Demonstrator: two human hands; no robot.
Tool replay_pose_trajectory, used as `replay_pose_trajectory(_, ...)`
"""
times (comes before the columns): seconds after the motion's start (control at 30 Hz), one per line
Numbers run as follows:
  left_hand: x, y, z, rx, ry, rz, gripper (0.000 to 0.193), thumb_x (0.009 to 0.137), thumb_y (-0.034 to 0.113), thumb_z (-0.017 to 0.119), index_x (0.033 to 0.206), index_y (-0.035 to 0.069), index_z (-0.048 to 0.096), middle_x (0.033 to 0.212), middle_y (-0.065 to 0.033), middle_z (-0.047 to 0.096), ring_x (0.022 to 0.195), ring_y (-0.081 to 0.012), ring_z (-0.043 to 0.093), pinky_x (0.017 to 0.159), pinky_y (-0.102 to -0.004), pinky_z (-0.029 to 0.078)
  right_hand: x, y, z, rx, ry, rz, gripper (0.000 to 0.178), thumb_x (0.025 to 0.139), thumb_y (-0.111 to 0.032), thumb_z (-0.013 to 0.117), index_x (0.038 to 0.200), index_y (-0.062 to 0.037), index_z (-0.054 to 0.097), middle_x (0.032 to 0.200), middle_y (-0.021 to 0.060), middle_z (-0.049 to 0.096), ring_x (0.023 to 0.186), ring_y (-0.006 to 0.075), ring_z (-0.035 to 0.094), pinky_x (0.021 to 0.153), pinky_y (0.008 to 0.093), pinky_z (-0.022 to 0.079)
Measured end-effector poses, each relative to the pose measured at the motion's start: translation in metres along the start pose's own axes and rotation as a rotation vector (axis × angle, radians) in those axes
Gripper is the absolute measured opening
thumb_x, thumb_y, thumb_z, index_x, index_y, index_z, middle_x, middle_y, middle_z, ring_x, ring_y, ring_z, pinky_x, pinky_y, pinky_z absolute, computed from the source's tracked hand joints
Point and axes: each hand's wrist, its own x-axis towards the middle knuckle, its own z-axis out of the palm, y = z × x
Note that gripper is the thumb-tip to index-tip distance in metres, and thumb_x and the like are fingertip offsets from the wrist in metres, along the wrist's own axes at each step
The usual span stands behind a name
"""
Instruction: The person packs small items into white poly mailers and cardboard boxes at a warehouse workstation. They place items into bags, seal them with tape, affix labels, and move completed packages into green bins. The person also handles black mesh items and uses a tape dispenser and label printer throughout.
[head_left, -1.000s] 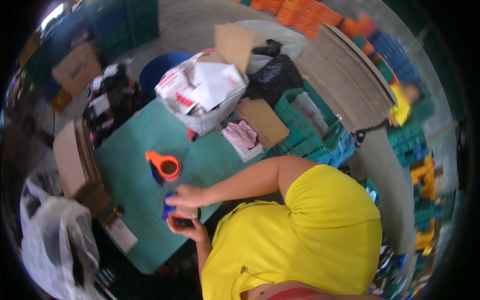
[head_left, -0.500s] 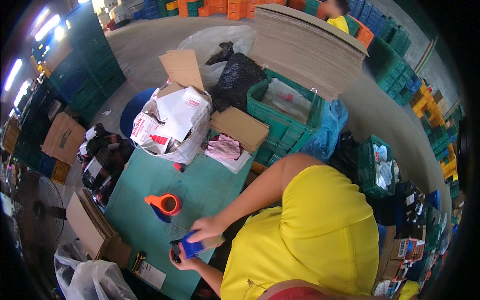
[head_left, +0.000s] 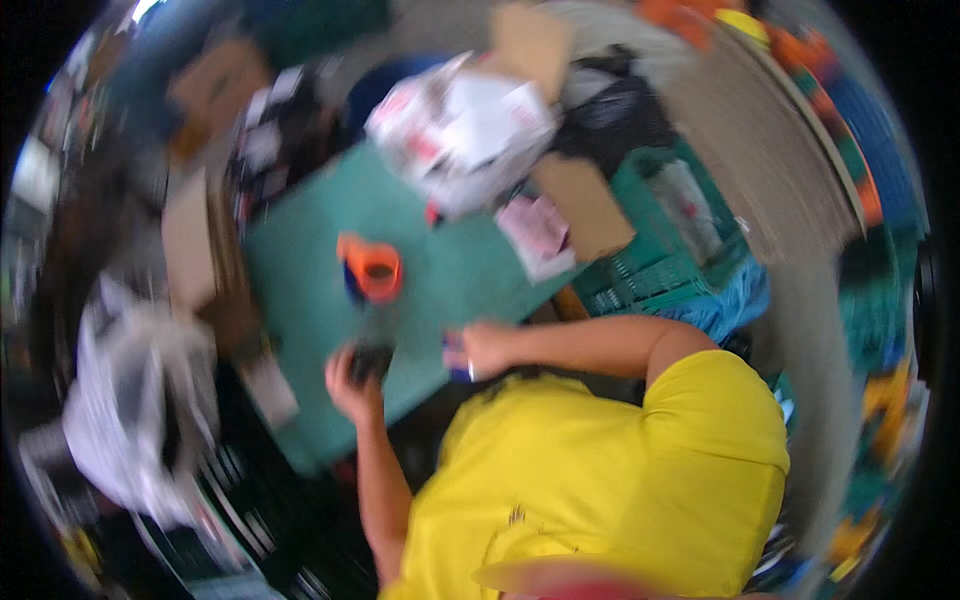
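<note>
My left hand point(head_left: 350, 385) is closed around a small black object point(head_left: 371, 362), blurred by motion, above the near edge of the green table point(head_left: 300, 290). Farther right, my right hand point(head_left: 485, 350) grips a blue object point(head_left: 457, 357), mostly hidden by the fingers; its kind does not show. An orange tape dispenser point(head_left: 375, 272) with a dark blue part lies on the table beyond my left hand. Past it stands a white sack point(head_left: 460, 185) with papers on top. A pink cloth point(head_left: 538, 226) rests beside the sack on something white.
Cardboard sheets point(head_left: 585, 205) lie by a green crate point(head_left: 640, 270) at the table's right. Folded cartons point(head_left: 205, 245) and a white plastic bag point(head_left: 140, 400) stand at the left. A tall cardboard stack point(head_left: 760, 150) rises far right.
My hands have come apart: the left with the black object has moved left, the right with the blue object stays to the right. The whole view has turned and shifted, with blur.
</note>
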Motion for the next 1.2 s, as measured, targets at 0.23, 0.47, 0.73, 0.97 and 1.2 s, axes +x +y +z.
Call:
replay_pose_trajectory(0.23,-0.011,-0.024,0.013,-0.02,-0.326,0.094,0.086,0.067,0.016,0.068,0.147,0.016,0.038,0.153,-0.009,0.037,0.149,-0.0358,0.016,0.119,-0.061,0.006,0.003,0.064,-0.016,0.744,0.257,0.044,0.056,0.097,-0.055,0.052,0.099,-0.001,0.065,0.076,0.0074,0.065,0.062,0.0165,0.065,0.057,0.0296,0.052)
replay_pose_trajectory(0.47,-0.018,-0.074,-0.058,0.666,-0.675,-0.105,0.096,0.067,-0.001,0.064,0.151,0.023,0.027,0.156,-0.0058,0.032,0.151,-0.0353,0.005,0.114,-0.071,0.003,0.046,-0.031,-0.016,1.02,0.078,-0.41,0.035,0.093,-0.033,0.064,0.1,0.0009,0.068,0.081,0.0039,0.067,0.075,0.009,0.06,0.065,0.0259,0.047)
replay_pose_trajectory(0.73,-0.016,-0.06,-0.039,0.718,-0.646,-0.022,0.092,0.072,0.006,0.069,0.15,0.033,0.029,0.157,-0.0057,0.03,0.151,-0.0342,0.008,0.111,-0.0741,0.009,0.033,0.028,-0.019,0.482,-0.199,-0.235,0.047,0.096,-0.043,0.058,0.097,0.0014,0.072,0.077,0.0076,0.07,0.07,0.0133,0.064,0.069,0.0312,0.051)
replay_pose_trajectory(0.97,-0.017,0.04,0.025,0.877,-0.703,0.199,0.1,0.065,0.014,0.075,0.153,0.024,0.028,0.149,-0.0093,0.038,0.147,-0.0336,0.021,0.112,-0.0704,0.011,0.036,0.044,-0.033,0.307,-0.191,-0.215,0.047,0.092,-0.043,0.062,0.095,0.0037,0.071,0.078,0.0176,0.069,0.074,0.0187,0.064,0.073,0.0351,0.05)
replay_pose_trajectory(1.2,-0.007,0.005,0.03,-0.236,-0.364,-0.256,0.069,0.054,0.001,0.084,0.116,0.009,0.052,0.111,-0.007,0.061,0.11,-0.0267,0.058,0.103,-0.0405,0.044,-0.012,-0.017,-0.188,0.164,-0.323,-0.086,0.055,0.091,-0.049,0.062,0.088,0.0058,0.069,0.077,0.0176,0.068,0.073,0.0221,0.064,0.069,0.0355,0.049)
